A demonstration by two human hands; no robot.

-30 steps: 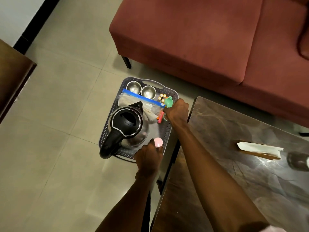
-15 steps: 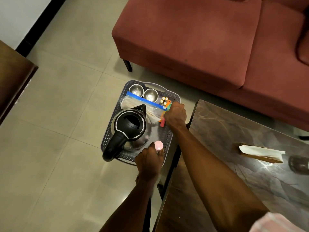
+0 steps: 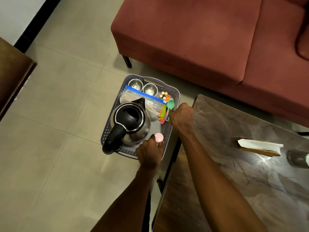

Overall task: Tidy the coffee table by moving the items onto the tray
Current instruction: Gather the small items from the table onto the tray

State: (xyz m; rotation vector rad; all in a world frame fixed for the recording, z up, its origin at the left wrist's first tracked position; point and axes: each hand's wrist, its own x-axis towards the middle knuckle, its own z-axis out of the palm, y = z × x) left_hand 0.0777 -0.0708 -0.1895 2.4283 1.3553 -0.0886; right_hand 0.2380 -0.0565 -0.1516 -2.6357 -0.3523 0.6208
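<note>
A grey perforated tray sits on the floor beside the coffee table. It holds a steel kettle with a black lid, two steel bowls, a zip bag with a blue strip, small batteries and coloured spoons. My left hand is over the tray's near right corner, closed on a pink spoon. My right hand is at the tray's right edge, fingers on the handle of a green spoon.
A red sofa stands behind the tray and table. A napkin in a wooden holder and a dark glass object stand on the table's right part. A dark wooden cabinet is at the far left.
The green spoon shows again above my right hand after being mostly hidden half a second ago. My left hand keeps the pink spoon over the tray's near corner. The view has shifted slightly.
</note>
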